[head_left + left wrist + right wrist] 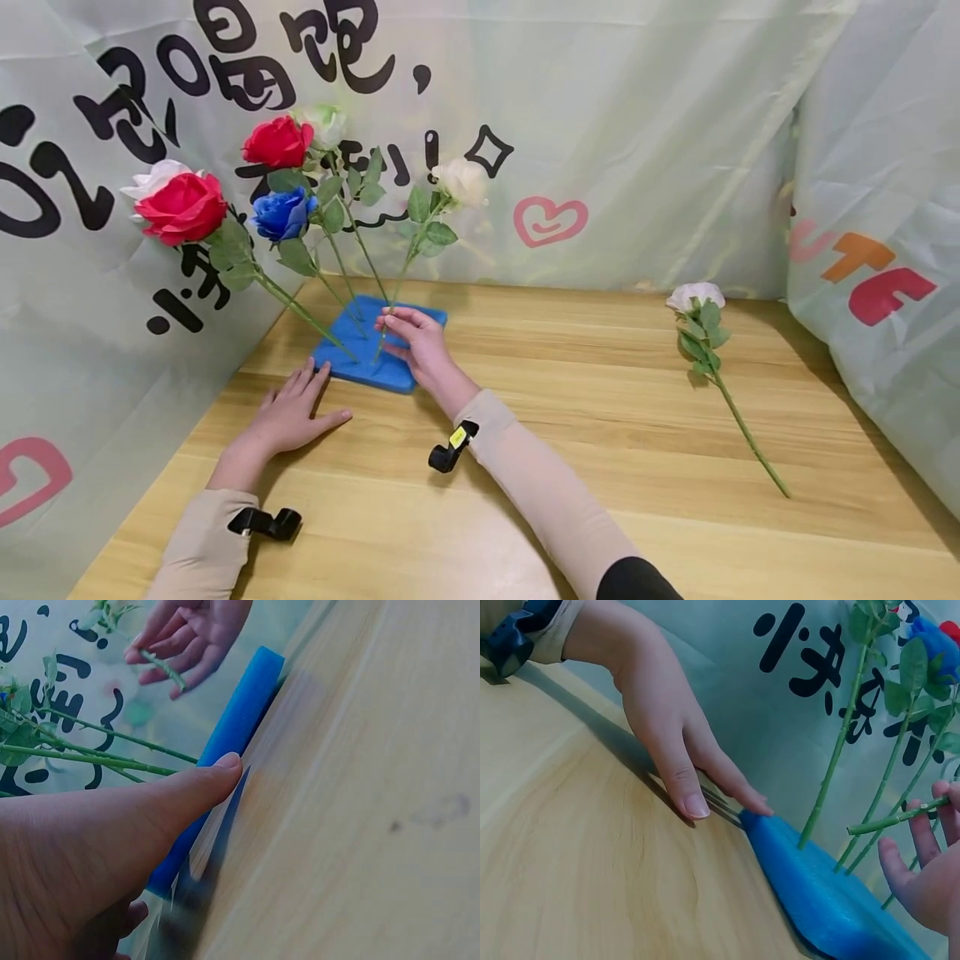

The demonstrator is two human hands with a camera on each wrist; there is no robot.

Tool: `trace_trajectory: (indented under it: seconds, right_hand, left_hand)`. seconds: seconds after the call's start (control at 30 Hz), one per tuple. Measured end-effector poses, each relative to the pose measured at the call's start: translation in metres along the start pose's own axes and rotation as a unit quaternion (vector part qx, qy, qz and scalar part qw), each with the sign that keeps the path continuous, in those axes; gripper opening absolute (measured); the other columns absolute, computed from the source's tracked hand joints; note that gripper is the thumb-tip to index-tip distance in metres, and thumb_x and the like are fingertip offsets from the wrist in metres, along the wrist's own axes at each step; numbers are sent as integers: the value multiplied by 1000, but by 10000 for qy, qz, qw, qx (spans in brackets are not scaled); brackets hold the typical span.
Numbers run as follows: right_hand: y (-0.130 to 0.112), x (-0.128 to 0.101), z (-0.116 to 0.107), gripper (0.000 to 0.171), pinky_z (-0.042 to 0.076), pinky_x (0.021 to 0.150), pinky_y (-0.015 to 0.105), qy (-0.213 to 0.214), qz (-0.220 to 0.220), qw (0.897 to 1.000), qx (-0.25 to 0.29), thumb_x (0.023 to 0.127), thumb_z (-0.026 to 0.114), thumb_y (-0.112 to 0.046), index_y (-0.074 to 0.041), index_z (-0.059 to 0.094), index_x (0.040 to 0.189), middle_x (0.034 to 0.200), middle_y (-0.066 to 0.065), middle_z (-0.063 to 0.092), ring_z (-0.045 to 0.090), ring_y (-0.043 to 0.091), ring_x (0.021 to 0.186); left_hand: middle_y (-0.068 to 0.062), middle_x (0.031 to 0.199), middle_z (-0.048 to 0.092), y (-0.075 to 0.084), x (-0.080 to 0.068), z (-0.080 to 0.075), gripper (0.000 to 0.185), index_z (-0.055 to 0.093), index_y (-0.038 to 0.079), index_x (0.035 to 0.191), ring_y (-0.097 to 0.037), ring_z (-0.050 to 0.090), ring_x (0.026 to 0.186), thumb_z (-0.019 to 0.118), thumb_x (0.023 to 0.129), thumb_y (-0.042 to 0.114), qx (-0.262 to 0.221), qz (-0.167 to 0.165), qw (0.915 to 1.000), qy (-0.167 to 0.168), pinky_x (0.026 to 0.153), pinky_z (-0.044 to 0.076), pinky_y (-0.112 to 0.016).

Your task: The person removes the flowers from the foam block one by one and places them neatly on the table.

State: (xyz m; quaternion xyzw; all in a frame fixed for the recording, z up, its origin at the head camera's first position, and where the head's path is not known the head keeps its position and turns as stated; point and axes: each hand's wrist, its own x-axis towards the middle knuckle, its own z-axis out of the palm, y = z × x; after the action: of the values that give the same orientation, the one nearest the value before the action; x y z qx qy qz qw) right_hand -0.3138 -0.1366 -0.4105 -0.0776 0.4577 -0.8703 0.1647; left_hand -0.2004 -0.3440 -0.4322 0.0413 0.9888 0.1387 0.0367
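Note:
My right hand [427, 350] pinches the stem of a cream rose [461, 182] over a blue foam block [382, 379]. In the right wrist view the cut end of its stem [885, 822] hangs in the air, apart from the foam. My left hand [288, 414] rests on the table with fingers spread, its fingertips touching the block's near left corner. Standing in the block are stems bearing a red rose [182, 207], another red rose [278, 142], a blue rose [283, 214] and a greenish-white rose [327, 125]. A pale bloom [153, 177] is partly hidden behind the front red one.
A pale pinkish-white rose [696, 297] lies on the right side of the wooden table [570, 392], its stem pointing toward the near right. Printed cloth [637, 150] hangs behind the table and along both sides. Each wrist wears a small black camera mount [266, 523].

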Motion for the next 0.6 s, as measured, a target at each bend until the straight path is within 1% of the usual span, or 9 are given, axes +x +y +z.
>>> trace_trajectory:
  seconds: [0.13, 0.23, 0.33, 0.4, 0.5, 0.6]
  right_hand:
    - [-8, -5, -7, 16, 57, 88, 45, -79, -65, 9996, 244, 95, 59, -1, -14, 68, 92, 82, -4, 73, 71, 11, 81]
    - [-16, -10, -13, 18, 53, 95, 51, -104, -47, 9993, 345, 95, 57, 1, -13, 68, 91, 82, -3, 73, 71, 11, 81]
    - [-23, -17, -22, 18, 49, 100, 54, -143, 63, 9991, 391, 95, 57, 1, -13, 67, 91, 83, -3, 73, 71, 12, 81]
    - [-27, -22, -29, 18, 50, 99, 52, -120, 118, 9992, 375, 95, 57, 2, -12, 68, 91, 83, -2, 73, 71, 12, 81]
    - [-34, -31, -41, 15, 55, 93, 45, -69, 210, 9994, 255, 95, 57, 1, -11, 68, 95, 84, -1, 73, 71, 13, 81]
    - [-41, -43, -53, 15, 56, 91, 41, 13, 299, 9996, 24, 94, 58, 0, -7, 67, 104, 87, 0, 73, 70, 14, 81]
  left_hand:
    - [-27, 162, 2, -1, -1, -1, 100, 12, 7, 157, -52, 9, 146, 52, 89, 68, 11, -19, 10000, -59, 107, 9, -79]
    - [-26, 162, 1, -2, -1, -1, 100, 11, 8, 158, -52, 8, 147, 51, 89, 68, 45, -21, 9999, -94, 107, 8, -78]
    - [-26, 162, 1, -3, -1, -1, 100, 10, 8, 158, -52, 8, 146, 50, 89, 69, 63, 8, 9999, -80, 107, 8, -78]
    - [-26, 162, 1, -3, -1, 0, 100, 11, 8, 158, -52, 8, 147, 50, 89, 69, 47, 21, 10000, -61, 107, 8, -78]
    - [-26, 162, 1, -2, -2, 0, 100, 11, 9, 158, -52, 8, 147, 51, 89, 69, 23, 29, 10000, -48, 107, 7, -78]
    - [-26, 162, 1, -1, -2, -1, 100, 11, 8, 158, -52, 8, 146, 51, 89, 68, -2, 41, 10000, -43, 107, 7, -78]
